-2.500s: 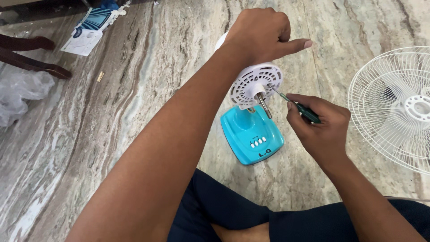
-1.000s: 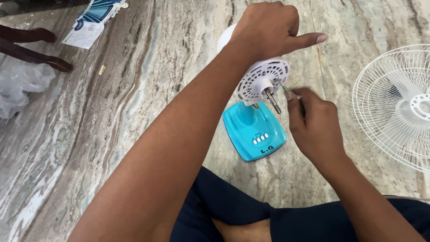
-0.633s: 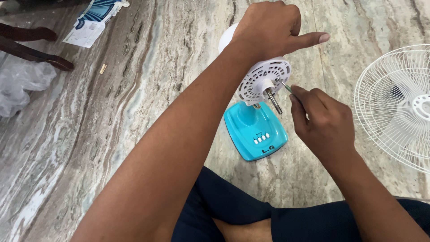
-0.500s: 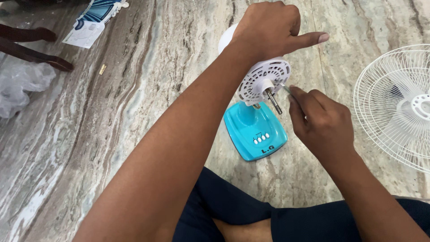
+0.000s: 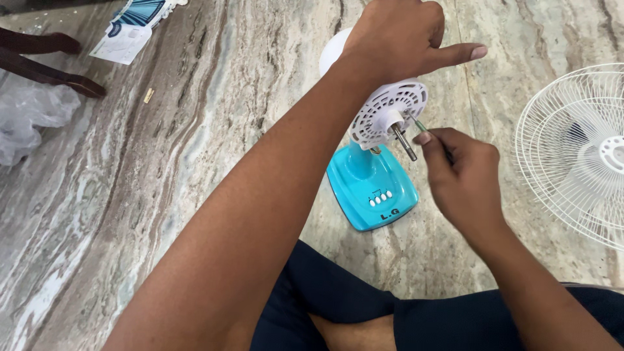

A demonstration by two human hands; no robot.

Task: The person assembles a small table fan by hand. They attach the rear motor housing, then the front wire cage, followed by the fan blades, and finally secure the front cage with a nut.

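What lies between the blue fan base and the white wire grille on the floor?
In the head view, the right hand with its screwdriver hangs between fan base and grille; beneath it, bare marble floor.

A turquoise fan base (image 5: pixel 370 188) with a row of small white buttons (image 5: pixel 379 197) and dark lettering stands on a marble floor (image 5: pixel 214 97) veined in streaks of grey, beige, brown and pale green. Above it, the white motor housing (image 5: pixel 389 110) shows a ring pattern of slotted vents around a bare metal shaft (image 5: pixel 404 142). The screwdriver (image 5: pixel 420 124) in the right hand (image 5: pixel 463 175) has a green-tinted shank. At right, a white wire fan guard (image 5: pixel 575 153) forms a radial spoke pattern. Far left lie a blue-and-white striped carton (image 5: pixel 133 26), clear crumpled plastic (image 5: pixel 29 117) and dark brown wooden furniture legs (image 5: pixel 45 62). The person's trousers (image 5: pixel 364 318) are navy.
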